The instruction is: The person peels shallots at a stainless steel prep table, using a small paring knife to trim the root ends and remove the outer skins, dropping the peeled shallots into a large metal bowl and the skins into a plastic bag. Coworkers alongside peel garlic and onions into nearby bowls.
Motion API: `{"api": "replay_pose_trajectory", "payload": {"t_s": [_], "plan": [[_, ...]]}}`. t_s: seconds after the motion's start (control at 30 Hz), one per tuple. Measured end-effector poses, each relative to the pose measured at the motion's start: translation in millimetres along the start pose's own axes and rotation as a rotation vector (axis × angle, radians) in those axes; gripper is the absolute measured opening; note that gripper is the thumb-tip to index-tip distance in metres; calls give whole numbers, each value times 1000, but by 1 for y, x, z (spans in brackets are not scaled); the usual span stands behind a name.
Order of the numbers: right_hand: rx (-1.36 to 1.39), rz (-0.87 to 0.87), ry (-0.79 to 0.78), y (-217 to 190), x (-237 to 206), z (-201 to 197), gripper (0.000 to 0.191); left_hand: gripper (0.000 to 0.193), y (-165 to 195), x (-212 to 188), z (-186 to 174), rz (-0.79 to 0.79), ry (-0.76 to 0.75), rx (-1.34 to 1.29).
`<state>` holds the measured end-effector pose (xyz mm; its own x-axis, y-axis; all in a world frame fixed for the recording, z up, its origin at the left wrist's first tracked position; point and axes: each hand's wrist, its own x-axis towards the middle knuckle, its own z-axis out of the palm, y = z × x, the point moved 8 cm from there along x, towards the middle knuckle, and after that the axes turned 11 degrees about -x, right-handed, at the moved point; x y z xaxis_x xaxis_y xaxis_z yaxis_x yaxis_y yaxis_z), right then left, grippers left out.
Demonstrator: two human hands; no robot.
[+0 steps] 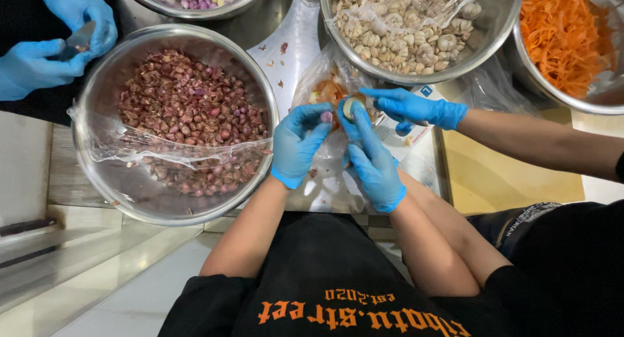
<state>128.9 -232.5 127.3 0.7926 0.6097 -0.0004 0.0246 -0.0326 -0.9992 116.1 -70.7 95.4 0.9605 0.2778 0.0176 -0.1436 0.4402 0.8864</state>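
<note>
Both gloved hands pinch a small half-peeled shallot [351,107] over the plastic bag [325,83] between the bowls, left hand [297,142] narrow on its near-left side, right hand [372,156] gripping opposite, and slick gloves could let it slip.

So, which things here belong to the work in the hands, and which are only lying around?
In the work:
left hand
right hand
small onion held between both hands
plastic bag of onions under them
steel bowl of red skins

Lying around:
garlic bowl
carrot bowl
bowl of peeled shallots
co-worker's hand
another person's hands with a knife
</note>
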Motion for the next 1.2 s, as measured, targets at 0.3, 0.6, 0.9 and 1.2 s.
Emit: {"api": "replay_pose_trajectory", "payload": {"t_s": [0.3, 0.6, 0.9, 1.2], "plan": [[-565, -290, 109, -26, -7, 1, 53, 29, -16, -8, 2, -156, -68, 180], [-317, -105, -4, -8, -25, 6, 58, 43, 115, 162, -70, 360, 316, -123], [38, 265, 7, 92, -51, 5, 52, 51, 37, 63, -148, -552, 216, 1666], [49, 377, -18, 95, -52, 8, 45, 37, 22, 31, -178, -611, 325, 1433]]}}
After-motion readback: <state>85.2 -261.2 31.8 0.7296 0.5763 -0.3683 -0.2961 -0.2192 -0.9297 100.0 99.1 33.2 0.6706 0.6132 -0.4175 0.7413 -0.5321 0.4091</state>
